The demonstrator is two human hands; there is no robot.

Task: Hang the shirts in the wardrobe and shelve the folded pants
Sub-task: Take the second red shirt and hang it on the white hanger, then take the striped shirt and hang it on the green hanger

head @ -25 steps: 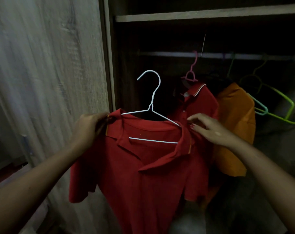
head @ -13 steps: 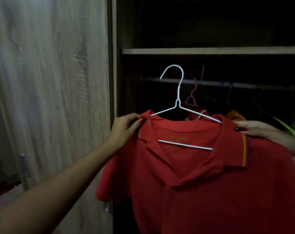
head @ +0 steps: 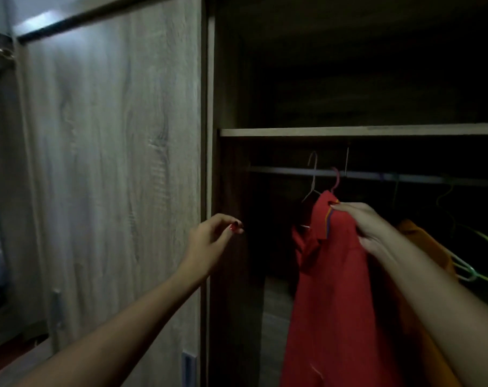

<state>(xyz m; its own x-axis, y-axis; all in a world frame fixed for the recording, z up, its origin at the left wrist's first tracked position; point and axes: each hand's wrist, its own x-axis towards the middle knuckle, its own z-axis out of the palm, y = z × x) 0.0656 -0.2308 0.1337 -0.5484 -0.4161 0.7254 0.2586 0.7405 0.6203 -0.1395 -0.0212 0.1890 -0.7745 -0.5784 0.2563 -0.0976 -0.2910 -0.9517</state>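
step: seat hanger (head: 313,174) hook on rail (head: 293,171) | shirt (head: 332,275): red, left end of the rail, hook at the rail | right hand (head: 360,224): pinching collar | left hand (head: 212,241): free, fingers loosely curled | tip: confirm hook is over the rail before letting go; seating unclear in the dark

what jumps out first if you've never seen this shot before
The bright red shirt stands out against the dark wardrobe interior, right of centre, on a white wire hanger hooked at the rail, with the right hand gripping its collar. The left hand hangs empty by the pale wooden door filling the left half. An orange garment hangs further right.
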